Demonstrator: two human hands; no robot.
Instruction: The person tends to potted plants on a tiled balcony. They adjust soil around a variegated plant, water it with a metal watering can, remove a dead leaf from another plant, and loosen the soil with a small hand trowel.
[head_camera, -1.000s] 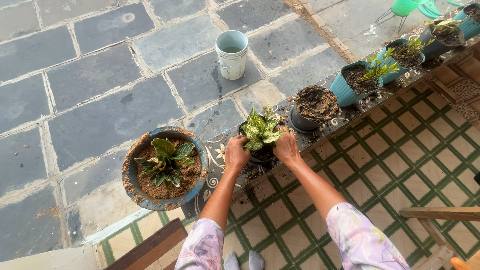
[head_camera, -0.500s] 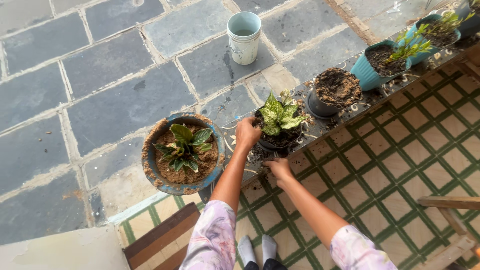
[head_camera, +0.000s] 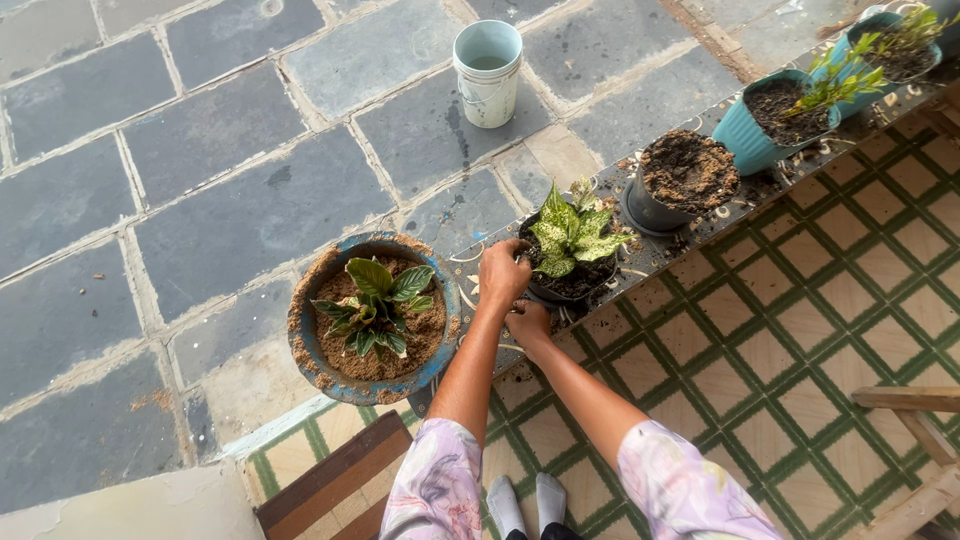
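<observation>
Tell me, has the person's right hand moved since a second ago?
Yes. The right hand left the dark pot of the variegated plant and dropped to the ledge beside its base, nearer the left hand.

A wide blue bowl planter (head_camera: 372, 382), crusted with sandy soil on its rim, holds a small plant with glossy green leaves (head_camera: 372, 305) and sits at the near end of the patterned ledge (head_camera: 655, 252). Farther along the ledge stands a dark pot heaped with loose brown soil (head_camera: 680, 178), then a teal pot (head_camera: 752, 140) with a thin green shoot, and another potted plant (head_camera: 895, 45) at the top right corner. A pale bucket (head_camera: 487, 72) stands upright on the grey stone paving (head_camera: 220, 190), well apart from the ledge. Green-and-cream tiles (head_camera: 800, 320) cover the floor; a wooden frame (head_camera: 915, 440) shows at the right edge.
</observation>
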